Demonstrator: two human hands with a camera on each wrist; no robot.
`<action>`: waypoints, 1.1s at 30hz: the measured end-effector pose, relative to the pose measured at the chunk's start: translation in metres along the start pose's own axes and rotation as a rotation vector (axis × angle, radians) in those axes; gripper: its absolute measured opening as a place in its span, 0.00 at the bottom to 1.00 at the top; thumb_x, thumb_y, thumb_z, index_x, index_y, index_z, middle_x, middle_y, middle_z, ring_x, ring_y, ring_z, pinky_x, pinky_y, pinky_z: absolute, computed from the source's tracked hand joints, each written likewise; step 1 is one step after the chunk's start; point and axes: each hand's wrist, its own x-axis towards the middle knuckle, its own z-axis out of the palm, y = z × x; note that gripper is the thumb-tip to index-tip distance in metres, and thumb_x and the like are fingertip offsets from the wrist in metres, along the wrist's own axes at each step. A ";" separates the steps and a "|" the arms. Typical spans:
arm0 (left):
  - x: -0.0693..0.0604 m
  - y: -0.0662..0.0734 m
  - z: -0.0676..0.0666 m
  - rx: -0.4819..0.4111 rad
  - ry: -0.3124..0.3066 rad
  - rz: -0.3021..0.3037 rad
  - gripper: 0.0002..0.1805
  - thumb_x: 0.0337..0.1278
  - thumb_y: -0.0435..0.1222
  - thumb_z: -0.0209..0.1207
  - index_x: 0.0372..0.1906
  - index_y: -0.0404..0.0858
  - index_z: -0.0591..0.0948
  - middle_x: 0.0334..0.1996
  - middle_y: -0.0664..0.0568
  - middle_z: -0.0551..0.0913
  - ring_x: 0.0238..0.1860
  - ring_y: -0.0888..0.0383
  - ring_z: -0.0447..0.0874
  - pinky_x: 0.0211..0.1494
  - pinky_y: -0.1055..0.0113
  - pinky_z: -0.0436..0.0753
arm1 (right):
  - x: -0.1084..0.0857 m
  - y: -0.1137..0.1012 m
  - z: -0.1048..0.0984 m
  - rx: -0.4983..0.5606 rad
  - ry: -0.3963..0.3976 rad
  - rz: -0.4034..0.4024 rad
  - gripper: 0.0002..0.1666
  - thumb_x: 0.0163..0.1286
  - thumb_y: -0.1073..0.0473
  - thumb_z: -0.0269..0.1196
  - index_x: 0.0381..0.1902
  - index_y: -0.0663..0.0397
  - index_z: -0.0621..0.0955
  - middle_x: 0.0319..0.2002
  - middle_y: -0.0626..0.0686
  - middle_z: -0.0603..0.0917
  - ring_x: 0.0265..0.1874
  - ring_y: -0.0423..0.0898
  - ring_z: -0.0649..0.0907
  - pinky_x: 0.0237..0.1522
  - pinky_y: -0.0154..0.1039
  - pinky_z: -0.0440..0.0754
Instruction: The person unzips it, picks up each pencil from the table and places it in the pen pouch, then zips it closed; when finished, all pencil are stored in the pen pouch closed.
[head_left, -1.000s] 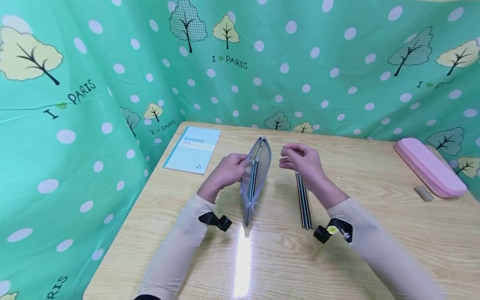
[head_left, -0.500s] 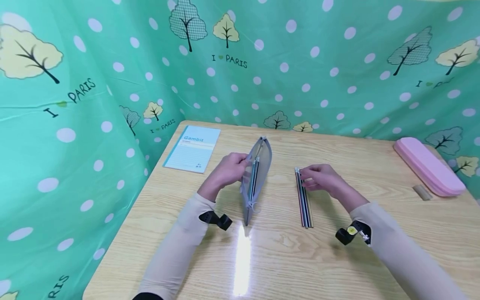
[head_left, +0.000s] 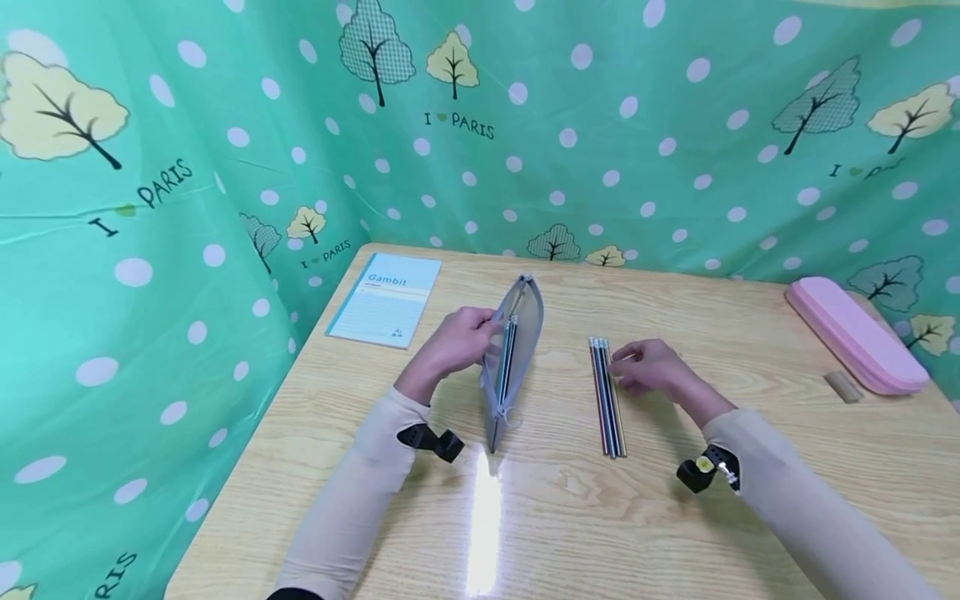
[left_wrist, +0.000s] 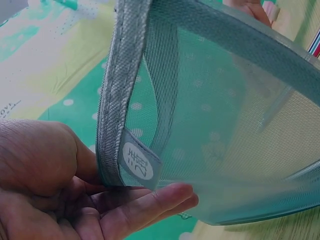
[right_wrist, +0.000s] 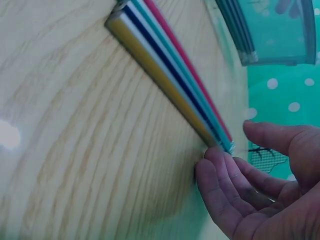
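My left hand pinches the rim of a grey mesh zip pouch, holding it upright with its mouth spread apart. Several dark pencils stand inside it. The left wrist view shows the thumb and fingers at the pouch's edge, by a small fabric label. To the right of the pouch, a row of several loose pencils lies side by side on the table. Beside their far ends is my right hand; in the right wrist view its fingertips meet the yellow pencil's end, while the thumb stays apart.
A notebook marked "Gambit" lies at the back left of the wooden table. At the right are a pink pencil case and a small grey-brown block. A green patterned curtain hangs behind.
My right hand has gone from beside the pouch's mouth, right and toward me, to the right side of the loose pencils. The left hand and pouch have stayed nearly still.
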 end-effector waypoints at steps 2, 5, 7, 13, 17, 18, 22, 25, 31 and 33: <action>0.000 0.000 0.000 0.007 -0.002 0.001 0.22 0.81 0.33 0.44 0.68 0.25 0.74 0.60 0.29 0.80 0.50 0.39 0.90 0.44 0.60 0.92 | 0.001 0.002 0.000 0.003 0.001 0.002 0.30 0.72 0.64 0.65 0.64 0.80 0.71 0.44 0.63 0.86 0.31 0.39 0.86 0.37 0.37 0.91; 0.000 0.000 0.000 0.014 -0.002 -0.004 0.21 0.81 0.33 0.44 0.67 0.25 0.75 0.60 0.29 0.81 0.49 0.40 0.90 0.44 0.60 0.92 | 0.003 0.004 0.000 0.019 0.000 0.002 0.30 0.70 0.66 0.66 0.63 0.80 0.71 0.42 0.60 0.86 0.30 0.39 0.85 0.36 0.37 0.91; 0.000 0.000 0.000 0.017 -0.003 -0.004 0.21 0.82 0.33 0.44 0.67 0.25 0.75 0.60 0.29 0.81 0.49 0.40 0.90 0.45 0.60 0.92 | 0.004 0.005 0.000 0.023 -0.002 0.000 0.31 0.69 0.66 0.67 0.63 0.81 0.71 0.41 0.59 0.86 0.30 0.39 0.85 0.35 0.37 0.91; 0.000 0.001 -0.001 0.031 -0.001 -0.005 0.21 0.82 0.33 0.44 0.67 0.26 0.76 0.58 0.30 0.82 0.49 0.41 0.90 0.45 0.59 0.92 | 0.004 0.003 0.002 -0.011 0.015 0.014 0.29 0.68 0.67 0.67 0.62 0.79 0.72 0.43 0.61 0.85 0.30 0.40 0.85 0.36 0.38 0.92; -0.001 0.000 -0.001 0.031 0.000 0.002 0.22 0.82 0.33 0.44 0.68 0.26 0.75 0.58 0.30 0.82 0.49 0.40 0.90 0.43 0.61 0.92 | 0.005 0.001 0.005 -0.050 0.039 0.021 0.27 0.67 0.70 0.67 0.60 0.79 0.74 0.41 0.61 0.86 0.29 0.41 0.85 0.35 0.38 0.92; -0.001 0.000 -0.001 0.030 0.000 0.005 0.22 0.82 0.33 0.44 0.68 0.26 0.75 0.58 0.29 0.82 0.50 0.40 0.90 0.43 0.61 0.92 | 0.005 0.000 0.006 -0.060 0.043 0.015 0.27 0.66 0.70 0.68 0.60 0.79 0.74 0.41 0.61 0.86 0.28 0.41 0.85 0.34 0.38 0.92; 0.000 -0.001 -0.001 0.016 -0.004 0.011 0.22 0.82 0.33 0.43 0.68 0.25 0.74 0.59 0.29 0.81 0.50 0.39 0.89 0.44 0.60 0.92 | 0.005 -0.002 0.010 -0.092 0.055 -0.006 0.26 0.65 0.72 0.68 0.58 0.80 0.75 0.38 0.60 0.85 0.26 0.40 0.84 0.32 0.38 0.92; 0.000 -0.001 -0.001 0.009 -0.006 0.009 0.22 0.82 0.33 0.43 0.69 0.25 0.74 0.60 0.29 0.80 0.50 0.39 0.89 0.44 0.60 0.92 | 0.005 -0.002 0.011 -0.109 0.057 -0.016 0.26 0.65 0.72 0.68 0.58 0.81 0.75 0.37 0.61 0.86 0.25 0.40 0.85 0.31 0.37 0.92; 0.000 -0.001 0.000 0.006 -0.002 0.008 0.22 0.82 0.33 0.43 0.68 0.25 0.74 0.61 0.29 0.80 0.50 0.38 0.89 0.43 0.60 0.92 | 0.006 -0.001 0.012 -0.133 0.070 -0.023 0.26 0.63 0.73 0.68 0.58 0.80 0.75 0.38 0.63 0.85 0.23 0.40 0.85 0.30 0.38 0.92; 0.000 -0.001 0.000 0.008 -0.004 0.008 0.22 0.82 0.33 0.43 0.69 0.25 0.74 0.60 0.29 0.80 0.50 0.39 0.90 0.43 0.60 0.92 | 0.008 0.001 0.012 -0.142 0.080 -0.026 0.26 0.62 0.73 0.68 0.57 0.80 0.76 0.38 0.63 0.85 0.23 0.40 0.85 0.30 0.38 0.92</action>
